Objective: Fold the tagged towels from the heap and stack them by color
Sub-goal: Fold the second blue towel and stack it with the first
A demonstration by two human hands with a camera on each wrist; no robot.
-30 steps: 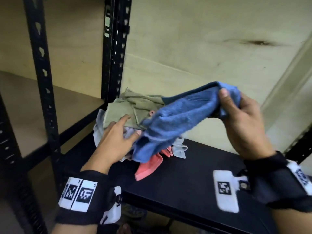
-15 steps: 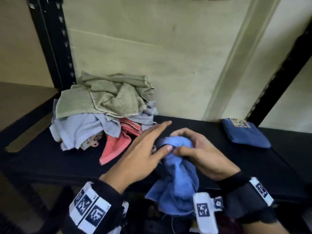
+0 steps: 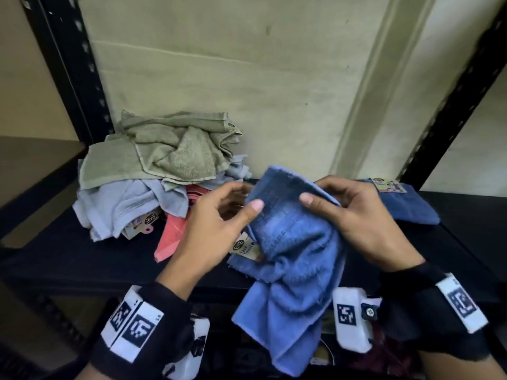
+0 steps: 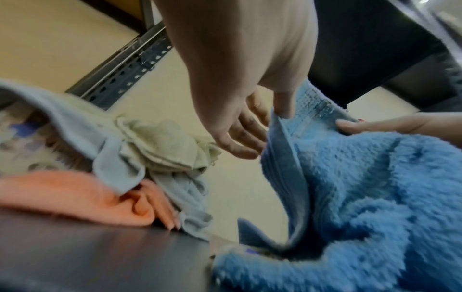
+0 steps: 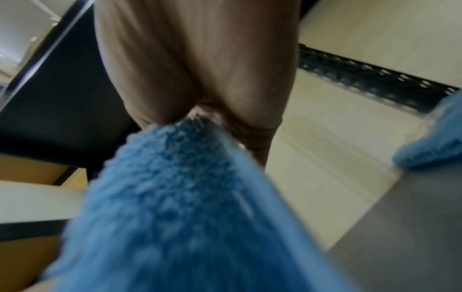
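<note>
Dim, flat indoor light; soft motion blur in wrist views, wide-angle bending at the edges.

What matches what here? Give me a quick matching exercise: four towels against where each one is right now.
Towels:
1. blue towel
2. green towel
3. pink towel
4. folded dark blue towel

Places:
A. top of the heap
B. alone at the shelf's right
C. held in both hands
D. poking out low at the heap's front

Pairs: 1-C, 2-A, 3-D, 4-B
</note>
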